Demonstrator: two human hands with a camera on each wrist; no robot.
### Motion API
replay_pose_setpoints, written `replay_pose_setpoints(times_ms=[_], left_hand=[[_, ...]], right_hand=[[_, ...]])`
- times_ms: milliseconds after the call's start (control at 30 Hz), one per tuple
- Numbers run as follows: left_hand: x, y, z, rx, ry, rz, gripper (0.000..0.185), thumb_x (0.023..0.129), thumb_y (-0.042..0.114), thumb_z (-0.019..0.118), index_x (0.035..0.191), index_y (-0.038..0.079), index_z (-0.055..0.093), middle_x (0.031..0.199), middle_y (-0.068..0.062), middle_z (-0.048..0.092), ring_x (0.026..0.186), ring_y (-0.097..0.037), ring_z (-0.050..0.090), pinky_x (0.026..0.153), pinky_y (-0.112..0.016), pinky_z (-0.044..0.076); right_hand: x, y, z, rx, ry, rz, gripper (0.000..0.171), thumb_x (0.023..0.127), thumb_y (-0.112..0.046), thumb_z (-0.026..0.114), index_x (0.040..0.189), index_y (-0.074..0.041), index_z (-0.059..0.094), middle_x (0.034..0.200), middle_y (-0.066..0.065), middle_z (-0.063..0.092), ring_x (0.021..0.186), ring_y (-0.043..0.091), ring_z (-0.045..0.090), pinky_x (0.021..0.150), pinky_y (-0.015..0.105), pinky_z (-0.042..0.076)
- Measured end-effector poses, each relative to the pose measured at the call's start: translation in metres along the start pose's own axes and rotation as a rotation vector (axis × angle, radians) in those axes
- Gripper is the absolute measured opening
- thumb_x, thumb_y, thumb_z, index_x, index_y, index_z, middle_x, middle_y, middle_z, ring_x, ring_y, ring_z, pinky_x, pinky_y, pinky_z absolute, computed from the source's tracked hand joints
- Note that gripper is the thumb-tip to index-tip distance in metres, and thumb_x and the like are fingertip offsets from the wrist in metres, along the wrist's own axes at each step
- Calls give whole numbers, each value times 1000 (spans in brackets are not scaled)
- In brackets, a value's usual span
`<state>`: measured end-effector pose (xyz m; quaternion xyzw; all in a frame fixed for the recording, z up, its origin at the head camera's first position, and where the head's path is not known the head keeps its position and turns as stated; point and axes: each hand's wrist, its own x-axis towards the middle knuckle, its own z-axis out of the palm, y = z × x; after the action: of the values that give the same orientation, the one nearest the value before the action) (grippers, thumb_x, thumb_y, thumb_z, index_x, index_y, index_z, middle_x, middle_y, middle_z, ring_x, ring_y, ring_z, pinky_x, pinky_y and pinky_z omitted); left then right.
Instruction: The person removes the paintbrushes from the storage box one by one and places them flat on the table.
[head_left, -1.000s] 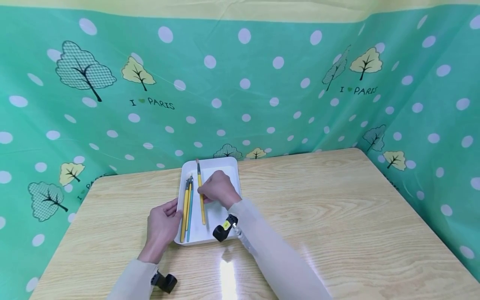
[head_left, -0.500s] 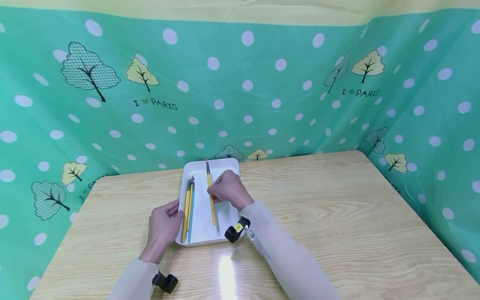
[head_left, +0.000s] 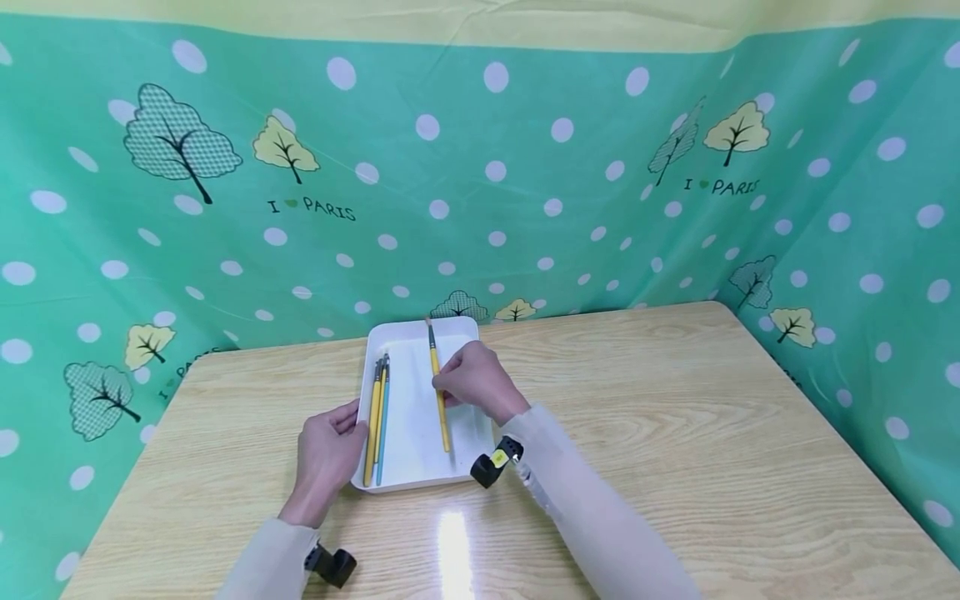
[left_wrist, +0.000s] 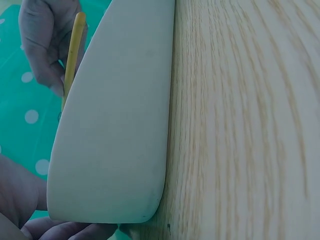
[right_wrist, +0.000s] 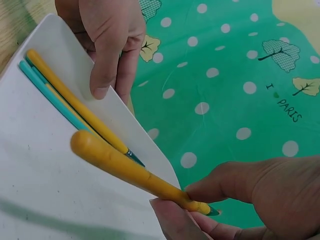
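Observation:
A white rectangular tray [head_left: 408,417] lies on the wooden table. My right hand [head_left: 474,381] pinches a yellow paintbrush [head_left: 439,390] by its middle, above the tray's right half; the right wrist view shows thumb and finger closed on the yellow paintbrush [right_wrist: 135,172]. Yellow and blue brushes [head_left: 377,417] lie along the tray's left side, also seen as brushes [right_wrist: 65,107] in the right wrist view. My left hand [head_left: 330,450] holds the tray's left edge, thumb over the rim. The left wrist view shows the tray's outer wall [left_wrist: 115,125] and my left fingers [left_wrist: 60,230] under it.
The wooden table [head_left: 675,433] stretches out to the right and front of the tray. A green dotted cloth [head_left: 525,183] walls the back and both sides. Black wrist camera mounts [head_left: 495,463] sit on both sleeves.
My right hand has carried the yellow paintbrush to the right, from beside the other brushes to the tray's right half. The left hand has stayed on the tray edge.

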<state>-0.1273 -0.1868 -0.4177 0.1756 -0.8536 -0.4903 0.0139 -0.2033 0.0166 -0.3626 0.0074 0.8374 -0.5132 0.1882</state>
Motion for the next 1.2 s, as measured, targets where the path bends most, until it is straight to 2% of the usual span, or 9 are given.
replay_pose_setpoints(times_ms=[333, 700, 967, 1200], left_hand=[[0, 0, 0, -10, -2, 3, 44, 100, 8, 52, 143, -1, 54, 136, -24, 63, 124, -36, 66, 98, -38, 58], [0, 0, -1, -14, -8, -11, 44, 100, 8, 53, 143, 0, 54, 138, -24, 62, 126, -36, 64, 99, -38, 57], [0, 0, -1, -9, 0, -7, 43, 100, 8, 53, 143, 0, 55, 137, -24, 62, 125, -36, 65, 99, -38, 57], [0, -1, 0, -13, -6, -7, 43, 100, 8, 53, 143, 0, 55, 137, -25, 62, 125, -36, 65, 98, -37, 58]], right_hand=[[-4, 7, -15, 2, 5, 4, 4, 89, -7, 73, 87, -4, 72, 87, 10, 74, 70, 19, 75, 73, 34, 68], [-6, 16, -30, 5, 27, 13, 3, 89, -6, 71, 90, -2, 70, 91, 12, 73, 71, 17, 74, 70, 30, 67], [-7, 24, -43, -16, 61, -3, 5, 89, -6, 71, 91, -2, 72, 95, 12, 73, 76, 23, 77, 81, 38, 67], [-5, 34, -55, -31, 86, 16, 8, 88, -6, 72, 94, -1, 73, 101, 12, 74, 79, 25, 78, 84, 40, 67]])
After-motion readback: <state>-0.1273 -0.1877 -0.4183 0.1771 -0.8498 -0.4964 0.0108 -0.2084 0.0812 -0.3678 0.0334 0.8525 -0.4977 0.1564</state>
